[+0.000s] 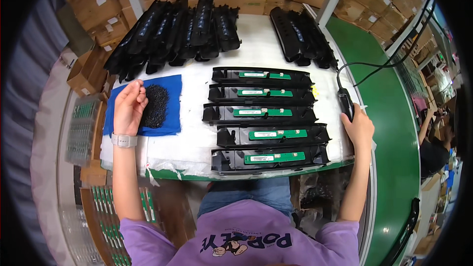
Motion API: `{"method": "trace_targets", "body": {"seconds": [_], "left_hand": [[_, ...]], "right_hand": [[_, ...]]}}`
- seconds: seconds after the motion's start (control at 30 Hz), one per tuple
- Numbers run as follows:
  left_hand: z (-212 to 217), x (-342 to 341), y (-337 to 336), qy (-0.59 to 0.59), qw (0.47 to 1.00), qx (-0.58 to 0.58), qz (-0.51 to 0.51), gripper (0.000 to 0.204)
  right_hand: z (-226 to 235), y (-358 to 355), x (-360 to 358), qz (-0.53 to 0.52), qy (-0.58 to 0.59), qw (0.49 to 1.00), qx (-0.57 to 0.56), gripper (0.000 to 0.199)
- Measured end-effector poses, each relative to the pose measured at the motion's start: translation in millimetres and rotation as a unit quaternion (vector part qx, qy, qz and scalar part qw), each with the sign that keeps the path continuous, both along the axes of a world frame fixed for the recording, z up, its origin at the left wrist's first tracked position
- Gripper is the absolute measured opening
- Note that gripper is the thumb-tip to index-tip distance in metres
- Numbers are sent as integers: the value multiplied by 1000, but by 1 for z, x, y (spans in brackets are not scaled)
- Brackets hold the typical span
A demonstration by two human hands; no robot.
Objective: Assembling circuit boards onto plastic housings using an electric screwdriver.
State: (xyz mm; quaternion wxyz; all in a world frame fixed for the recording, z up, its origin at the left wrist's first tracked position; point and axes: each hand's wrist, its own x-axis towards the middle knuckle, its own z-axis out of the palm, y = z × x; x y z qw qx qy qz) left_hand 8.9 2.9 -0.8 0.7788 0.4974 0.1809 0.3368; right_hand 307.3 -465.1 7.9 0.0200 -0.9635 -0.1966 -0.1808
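Five long black plastic housings [266, 118], each topped by a green circuit strip, stacked in a column at centre frame on white padded sheeting [192, 143]. Left hand [129, 106] at centre left, wrist bent, fingers curled loosely over a heap of small dark screws [156, 106] on a blue cloth [172, 86]. Right hand [358, 129] at centre right, closed around a black corded electric screwdriver [345, 102], arm straight up from the lower edge. More glossy black housings [182, 32] piled along the upper frame.
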Motion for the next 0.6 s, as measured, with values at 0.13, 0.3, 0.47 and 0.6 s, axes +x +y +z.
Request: {"method": "trace_targets", "body": {"seconds": [0.13, 0.3, 0.47, 0.6], "left_hand": [[-7, 16, 0, -155, 962, -202, -103, 13], [-10, 48, -26, -121, 946, -247, -172, 13], [12, 95, -77, -15, 958, -153, -241, 17], [24, 143, -113, -22, 928, -115, -353, 11]], "right_hand": [[7, -3, 14, 7, 86, 993, 82, 48], [29, -3, 5, 106, 130, 953, 253, 41], [96, 65, -26, 368, 382, 583, 615, 60], [128, 131, -15, 530, 486, 310, 622, 56]]}}
